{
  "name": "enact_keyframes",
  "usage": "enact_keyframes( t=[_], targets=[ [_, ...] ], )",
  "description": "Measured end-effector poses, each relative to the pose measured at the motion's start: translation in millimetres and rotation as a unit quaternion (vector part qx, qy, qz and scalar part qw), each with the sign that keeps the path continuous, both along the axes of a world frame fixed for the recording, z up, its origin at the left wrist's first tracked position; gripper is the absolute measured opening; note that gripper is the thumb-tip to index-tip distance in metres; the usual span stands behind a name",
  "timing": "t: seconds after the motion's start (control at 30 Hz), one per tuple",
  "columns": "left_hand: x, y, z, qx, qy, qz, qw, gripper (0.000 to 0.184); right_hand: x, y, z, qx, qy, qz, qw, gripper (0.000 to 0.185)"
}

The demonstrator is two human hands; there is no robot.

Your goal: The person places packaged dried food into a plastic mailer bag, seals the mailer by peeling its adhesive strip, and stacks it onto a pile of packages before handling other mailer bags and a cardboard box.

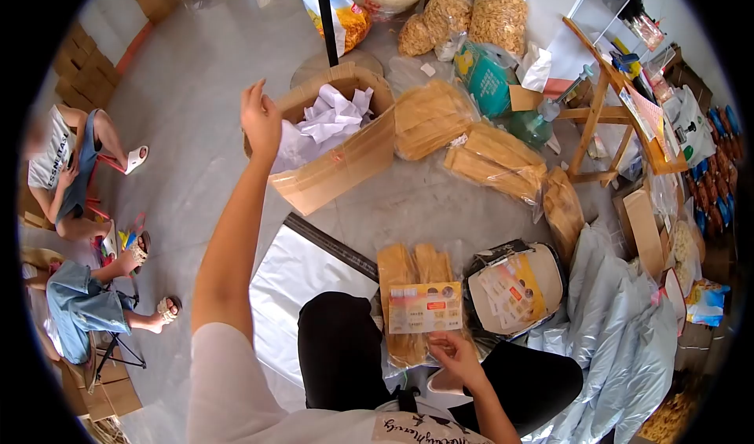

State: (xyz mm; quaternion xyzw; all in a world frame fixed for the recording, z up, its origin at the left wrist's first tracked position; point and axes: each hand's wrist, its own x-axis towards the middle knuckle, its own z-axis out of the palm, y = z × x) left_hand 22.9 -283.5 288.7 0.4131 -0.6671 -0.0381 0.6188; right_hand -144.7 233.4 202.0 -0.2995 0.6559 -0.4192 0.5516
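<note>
Raised above the near-left edge of a cardboard box (pixel 338 178) is my left hand (pixel 261 122), its fingers partly spread and nothing seen in them. Crumpled white paper (pixel 338 115) fills that box. My right hand (pixel 455 355) is at the lower edge of a clear bag of flat tan food sticks (pixel 407 350), just below the printed orange and white label (pixel 425 306) on it. Its fingers are bent and apart, with nothing visible between them. More such labels (pixel 514 291) lie in a small open box right of the bag.
A white mailer bag (pixel 302 287) lies left of my knees. Silver-grey packages (pixel 605 326) are piled at the right. More tan bags (pixel 495 161) lie beyond, near a wooden stand (pixel 598 118). Two people sit at the far left. A black pole (pixel 327 20) stands behind the box.
</note>
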Motion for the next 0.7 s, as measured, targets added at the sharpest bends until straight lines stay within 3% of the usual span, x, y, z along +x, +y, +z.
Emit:
enact_keyframes(
  t=[0.03, 0.07, 0.1, 0.17, 0.23, 0.3, 0.33, 0.4, 0.47, 0.5, 0.57, 0.6, 0.63, 0.7],
  targets=[
    [6.1, 1.5, 0.4, 0.006, 0.0, 0.005, 1.0, 0.025, -1.0, -2.0, -1.4, 0.006, 0.0, 0.005, 1.0, 0.033],
    [12.1, 0.8, 0.1, 0.13, -0.17, -0.076, 0.974, 0.023, -2.1, -4.3, -2.1, 0.007, -0.004, -0.009, 1.0, 0.031],
    [11.3, 0.6, 2.6, 0.245, -0.329, -0.16, 0.898, 0.022, -5.2, -7.8, -1.7, 0.005, -0.007, -0.028, 1.0, 0.03],
    [2.3, 23.5, 30.2, 0.031, -0.148, -0.091, 0.984, 0.022, -16.9, -6.3, -19.0, -0.003, 0.033, -0.03, 0.999, 0.029],
    [6.9, 55.0, 69.6, -0.212, -0.217, -0.012, 0.953, 0.024, -24.1, -9.5, -28.2, 0.005, 0.133, -0.046, 0.99, 0.03],
    [7.5, 103.9, 96.6, -0.238, -0.198, 0.134, 0.942, 0.026, -30.4, -12.8, -36.4, 0.037, 0.178, -0.068, 0.981, 0.031],
    [14.5, 110.9, 92.1, -0.237, -0.198, 0.131, 0.942, 0.026, -32.8, -14.5, -40.4, 0.039, 0.177, -0.07, 0.981, 0.031],
    [36.7, 112.1, 74.2, -0.14, -0.013, -0.019, 0.99, 0.03, -35.4, -16.3, -47.3, 0.039, 0.165, -0.052, 0.984, 0.032],
    [28.0, 82.8, -30.5, 0.019, -0.218, -0.028, 0.975, 0.032, -32.9, -18.6, -52.7, 0.044, 0.155, -0.046, 0.986, 0.032],
    [33.8, 91.0, -32.5, 0.022, -0.218, -0.031, 0.975, 0.032, -31.9, -16.9, -57.5, 0.045, 0.148, -0.04, 0.987, 0.032],
    [36.8, 108.1, -29.0, 0.108, -0.417, -0.143, 0.891, 0.033, -38.5, -13.8, -74.0, 0.069, 0.161, -0.023, 0.984, 0.033],
    [30.6, 107.8, -1.9, 0.203, -0.183, -0.134, 0.953, 0.032, -36.2, -12.4, -77.1, 0.058, 0.217, -0.039, 0.974, 0.032],
    [28.9, 114.0, 18.8, 0.188, 0.095, -0.15, 0.966, 0.032, -32.2, -4.7, -80.1, 0.053, 0.271, -0.047, 0.96, 0.031],
    [36.0, 122.6, 65.5, 0.159, 0.187, -0.165, 0.955, 0.031, -39.1, 8.6, -106.5, 0.085, 0.301, -0.064, 0.948, 0.034]
  ],
)
